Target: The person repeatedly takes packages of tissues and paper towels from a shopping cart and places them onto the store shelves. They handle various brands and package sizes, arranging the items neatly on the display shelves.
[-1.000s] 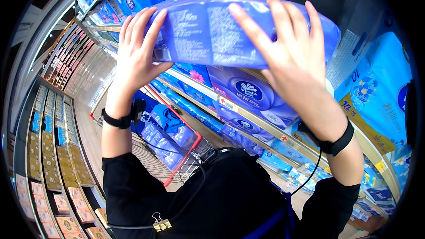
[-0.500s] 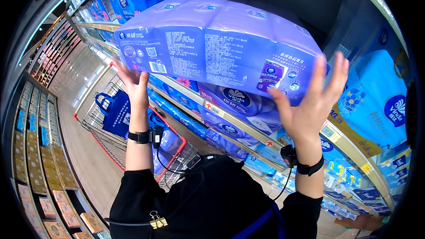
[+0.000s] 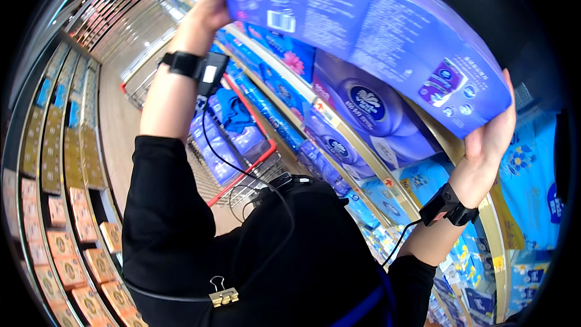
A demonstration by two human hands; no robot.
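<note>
A large purple plastic-wrapped tissue multipack (image 3: 363, 30) spans the upper part of the view, raised above a shelf and tilted down to the right. At its left end my left hand (image 3: 213, 1) grips the pack, with fingers partly hidden behind it. My right hand (image 3: 493, 130) wraps round the lower right corner, its thumb below and fingers along the end. Beneath the held pack, another purple tissue multipack (image 3: 375, 109) lies on the shelf. Both wrists carry black straps with small devices and cables.
A red-edged metal shopping cart (image 3: 270, 148) stands at left, holding purple packs (image 3: 212, 145) and a blue bag (image 3: 233, 111). Shelves of boxed goods (image 3: 69, 263) line the far left. Light-blue tissue packs (image 3: 532, 175) fill the shelf at right, behind a cream shelf edge (image 3: 357, 151).
Both hands were spread at the pack's ends and are now closed on them. The pack appears higher in view and tilted more to the right; the view has shifted too.
</note>
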